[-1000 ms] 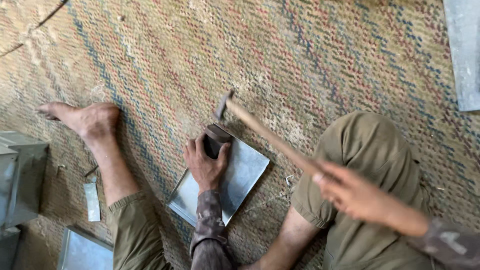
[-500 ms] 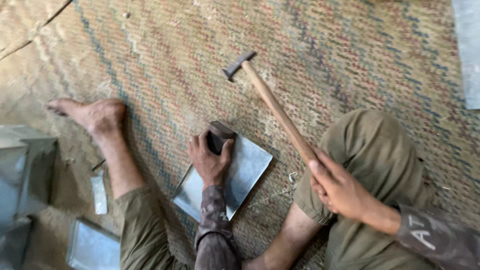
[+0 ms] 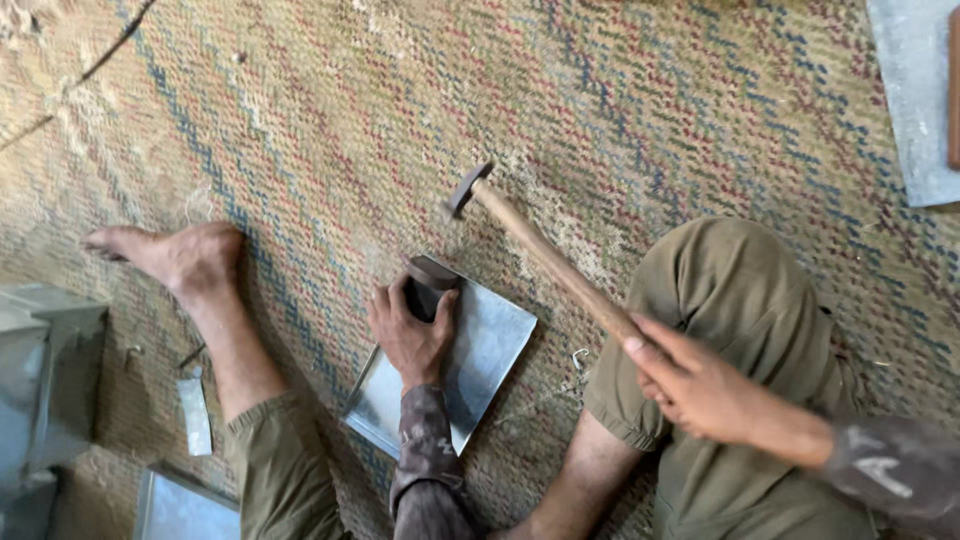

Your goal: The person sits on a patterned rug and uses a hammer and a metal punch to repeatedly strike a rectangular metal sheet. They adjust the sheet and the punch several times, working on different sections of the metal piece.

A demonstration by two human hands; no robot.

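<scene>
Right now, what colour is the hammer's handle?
Light brown wood; the hammer handle shows best in the head view.

The woven floor mat (image 3: 330, 130) is tan with blue, red and green zigzag bands. The flat square metal sheet (image 3: 490, 350) is dull silver-grey. The wooden-handled hammer (image 3: 545, 255) is light brown with a dark head. The trousers (image 3: 740, 310) are olive green.

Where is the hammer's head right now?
The hammer head is raised mid-frame over the woven mat, just above the dark block gripped by the left hand.
</scene>
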